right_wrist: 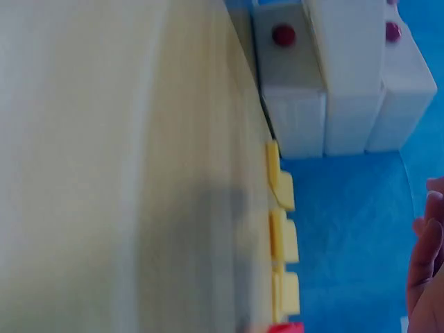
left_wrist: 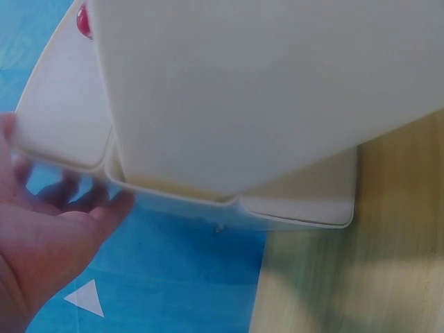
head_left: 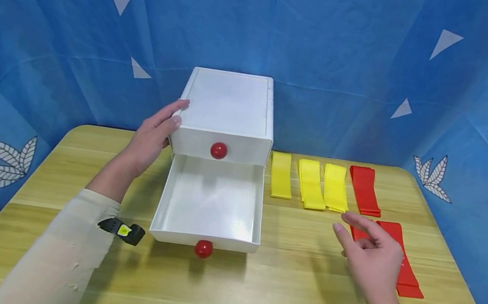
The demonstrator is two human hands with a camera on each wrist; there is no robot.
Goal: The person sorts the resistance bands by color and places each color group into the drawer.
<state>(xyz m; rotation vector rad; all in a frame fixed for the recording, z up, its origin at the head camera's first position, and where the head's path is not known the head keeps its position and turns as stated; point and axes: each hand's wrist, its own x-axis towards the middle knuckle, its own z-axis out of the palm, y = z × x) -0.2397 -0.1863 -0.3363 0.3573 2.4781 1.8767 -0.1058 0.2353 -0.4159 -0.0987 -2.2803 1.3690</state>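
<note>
A white drawer cabinet with red knobs stands on the table, one white drawer pulled far out toward me with nothing inside. My left hand rests against the cabinet's upper left side, thumb near the top edge. In the left wrist view, its fingers lie along the cabinet's side beside the drawer. To the right, my right hand hovers over the red folded strips, thumb and forefinger apart, holding nothing. It hides part of them.
Several folded yellow strips lie in a row right of the cabinet. Another red folded strip lies beyond them. A blue patterned cloth hangs behind the wooden table.
</note>
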